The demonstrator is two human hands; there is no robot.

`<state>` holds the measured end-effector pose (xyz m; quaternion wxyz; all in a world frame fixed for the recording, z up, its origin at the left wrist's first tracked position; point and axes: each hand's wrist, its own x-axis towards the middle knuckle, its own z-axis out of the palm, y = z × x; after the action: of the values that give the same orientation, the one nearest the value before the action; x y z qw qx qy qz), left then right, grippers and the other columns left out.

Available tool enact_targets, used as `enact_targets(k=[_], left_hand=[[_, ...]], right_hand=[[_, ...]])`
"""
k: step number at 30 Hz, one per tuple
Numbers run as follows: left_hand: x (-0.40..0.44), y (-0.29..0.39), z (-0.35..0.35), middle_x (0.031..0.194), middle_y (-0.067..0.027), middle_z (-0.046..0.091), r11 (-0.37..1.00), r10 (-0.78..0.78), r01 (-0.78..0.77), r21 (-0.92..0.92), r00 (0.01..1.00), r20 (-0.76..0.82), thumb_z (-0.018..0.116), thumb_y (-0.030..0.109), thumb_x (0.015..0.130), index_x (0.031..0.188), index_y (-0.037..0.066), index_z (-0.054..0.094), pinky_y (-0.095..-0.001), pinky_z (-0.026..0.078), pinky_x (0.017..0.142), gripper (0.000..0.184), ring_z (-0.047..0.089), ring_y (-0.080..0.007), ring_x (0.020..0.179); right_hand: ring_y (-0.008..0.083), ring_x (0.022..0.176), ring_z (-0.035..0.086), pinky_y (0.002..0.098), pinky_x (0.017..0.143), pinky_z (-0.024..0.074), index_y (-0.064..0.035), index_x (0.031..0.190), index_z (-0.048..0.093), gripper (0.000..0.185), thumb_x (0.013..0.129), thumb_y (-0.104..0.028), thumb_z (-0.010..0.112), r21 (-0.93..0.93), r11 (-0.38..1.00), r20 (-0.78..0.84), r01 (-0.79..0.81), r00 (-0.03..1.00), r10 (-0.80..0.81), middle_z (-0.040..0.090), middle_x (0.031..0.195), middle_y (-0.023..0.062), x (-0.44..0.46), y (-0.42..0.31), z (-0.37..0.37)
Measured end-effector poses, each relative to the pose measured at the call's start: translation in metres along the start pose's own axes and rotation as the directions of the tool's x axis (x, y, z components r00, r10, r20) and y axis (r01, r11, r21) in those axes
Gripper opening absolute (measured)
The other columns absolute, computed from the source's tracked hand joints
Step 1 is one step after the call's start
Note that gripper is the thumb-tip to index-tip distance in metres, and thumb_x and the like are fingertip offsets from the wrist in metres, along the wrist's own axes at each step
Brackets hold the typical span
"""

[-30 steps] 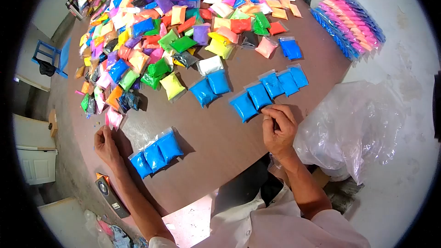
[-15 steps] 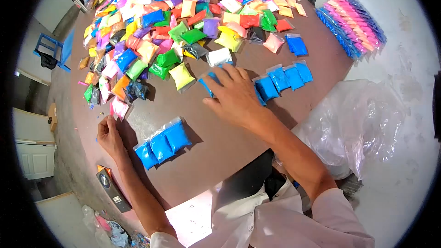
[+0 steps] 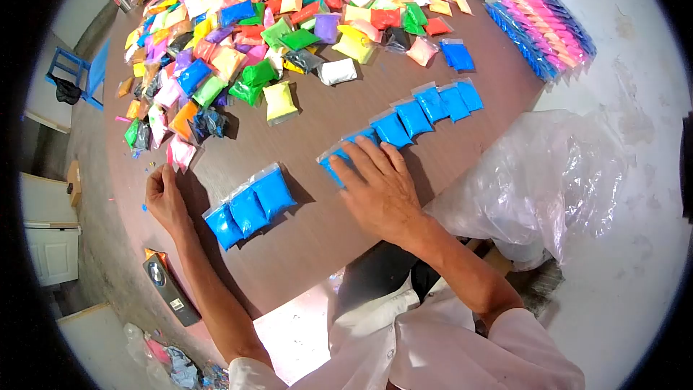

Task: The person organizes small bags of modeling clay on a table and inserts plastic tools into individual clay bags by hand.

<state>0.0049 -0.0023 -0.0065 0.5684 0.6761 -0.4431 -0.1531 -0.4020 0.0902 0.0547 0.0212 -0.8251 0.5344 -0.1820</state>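
My right hand (image 3: 382, 191) lies palm down with its fingers apart, fingertips on a small blue packet (image 3: 333, 162) at the near left end of a row. The other blue packets (image 3: 413, 117) of this row overlap and run up to the right. Towards the left table edge, my left hand (image 3: 166, 198) has its fingers pressed together beside a pink and white packet (image 3: 180, 152); whether it grips anything cannot be made out. Between my forearms lies a second row of three overlapping blue packets (image 3: 249, 211).
A large heap of mixed coloured packets (image 3: 238, 36) covers the far part of the brown table (image 3: 310, 245). Stacked blue and pink packets (image 3: 545, 29) are at the upper right. A clear plastic bag (image 3: 541, 180) hangs at the right edge. A black box (image 3: 170, 290) lies at lower left.
My right hand has slid a blue packet right and towards me, against the left end of the longer row. My left hand keeps its place beside the pink and white packet. The view has shifted slightly.
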Motion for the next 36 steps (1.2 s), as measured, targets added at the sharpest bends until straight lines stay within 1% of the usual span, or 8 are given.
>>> enact_targets(k=[5, 8, 10, 13, 19, 22, 32, 36], left_hand=[[0.002, -0.005, -0.001, 0.089, -0.0010, 0.070, 0.999, 0.035, -0.035, -0.023, 0.999, 0.005, 0.074, 0.021, 0.100, 0.100, -0.002, 0.075, -0.0241, 0.048, 0.076, 0.023, 0.059, -0.0079, 0.082], [0.005, -0.009, -0.002, 0.088, -0.0006, 0.069, 1.000, -0.019, 0.019, -0.014, 1.000, 0.009, 0.074, 0.020, 0.100, 0.100, -0.001, 0.075, -0.0240, 0.047, 0.075, 0.022, 0.058, -0.0081, 0.081], [0.005, -0.011, -0.002, 0.087, 0.0004, 0.068, 0.999, -0.016, 0.016, -0.029, 1.000, -0.009, 0.074, 0.020, 0.101, 0.100, -0.001, 0.075, -0.0233, 0.046, 0.072, 0.021, 0.057, -0.0076, 0.078], [0.004, -0.006, -0.003, 0.087, 0.0005, 0.067, 1.000, -0.008, 0.008, -0.024, 1.000, 0.008, 0.075, 0.021, 0.101, 0.100, 0.000, 0.075, -0.0228, 0.044, 0.070, 0.021, 0.056, -0.0070, 0.077], [0.001, -0.002, 0.000, 0.087, 0.0010, 0.066, 0.998, -0.010, 0.010, -0.063, 1.000, -0.012, 0.075, 0.022, 0.101, 0.100, 0.000, 0.075, -0.0218, 0.041, 0.067, 0.022, 0.054, -0.0058, 0.075], [0.005, -0.014, 0.000, 0.086, 0.0016, 0.065, 0.995, 0.027, -0.028, -0.096, 1.000, -0.009, 0.075, 0.022, 0.101, 0.101, 0.000, 0.075, -0.0210, 0.039, 0.064, 0.023, 0.052, -0.0048, 0.074], [0.005, -0.013, 0.000, 0.084, 0.0028, 0.064, 0.996, -0.001, -0.001, -0.093, 1.000, -0.014, 0.075, 0.024, 0.102, 0.101, 0.000, 0.075, -0.0196, 0.036, 0.061, 0.024, 0.049, -0.0034, 0.071], [0.005, -0.012, -0.001, 0.084, 0.0031, 0.064, 0.996, 0.027, -0.028, -0.080, 1.000, -0.007, 0.075, 0.023, 0.102, 0.101, 0.000, 0.075, -0.0195, 0.035, 0.060, 0.023, 0.048, -0.0028, 0.070]], right_hand=[[0.0338, 0.141, 0.048, 0.0544, 0.115, 0.0357, -0.0065, 0.133, 0.067, 0.044, 0.092, -0.021, 0.070, -0.058, 0.998, -0.105, -0.006, 0.994, 0.000, 0.058, 0.145, 0.0153, -0.005, 0.005, 0.006], [0.0341, 0.137, 0.052, 0.0537, 0.112, 0.0394, -0.0058, 0.126, 0.071, 0.037, 0.091, -0.015, 0.069, -0.007, 0.999, -0.162, 0.045, 0.986, -0.046, 0.061, 0.142, 0.0150, -0.019, -0.003, 0.004], [0.0341, 0.135, 0.054, 0.0533, 0.110, 0.0417, -0.0052, 0.124, 0.072, 0.035, 0.089, -0.012, 0.071, 0.139, 0.990, -0.158, 0.001, 0.987, 0.021, 0.062, 0.142, 0.0154, -0.028, -0.012, 0.001], [0.0340, 0.135, 0.054, 0.0528, 0.109, 0.0433, -0.0042, 0.122, 0.073, 0.034, 0.088, -0.011, 0.072, 0.230, 0.973, -0.188, -0.035, 0.979, 0.080, 0.062, 0.141, 0.0156, -0.039, -0.015, 0.005], [0.0339, 0.134, 0.056, 0.0497, 0.109, 0.0466, -0.0031, 0.116, 0.075, 0.029, 0.088, -0.010, 0.072, 0.230, 0.973, -0.237, -0.016, 0.969, 0.072, 0.063, 0.141, 0.0149, -0.039, -0.011, 0.012], [0.0334, 0.134, 0.057, 0.0495, 0.108, 0.0467, -0.0032, 0.116, 0.074, 0.030, 0.087, -0.010, 0.071, 0.247, 0.969, -0.236, -0.027, 0.968, 0.087, 0.063, 0.142, 0.0140, -0.040, -0.011, 0.013], [0.0328, 0.134, 0.056, 0.0496, 0.108, 0.0465, -0.0048, 0.118, 0.074, 0.032, 0.086, -0.011, 0.071, 0.242, 0.970, -0.242, -0.025, 0.966, 0.086, 0.063, 0.143, 0.0126, -0.040, -0.010, 0.017], [0.0356, 0.130, 0.059, 0.0501, 0.106, 0.0480, -0.0046, 0.117, 0.074, 0.034, 0.084, -0.006, 0.069, 0.268, 0.963, -0.332, 0.010, 0.940, 0.082, 0.064, 0.140, 0.0141, -0.045, -0.007, 0.022]])
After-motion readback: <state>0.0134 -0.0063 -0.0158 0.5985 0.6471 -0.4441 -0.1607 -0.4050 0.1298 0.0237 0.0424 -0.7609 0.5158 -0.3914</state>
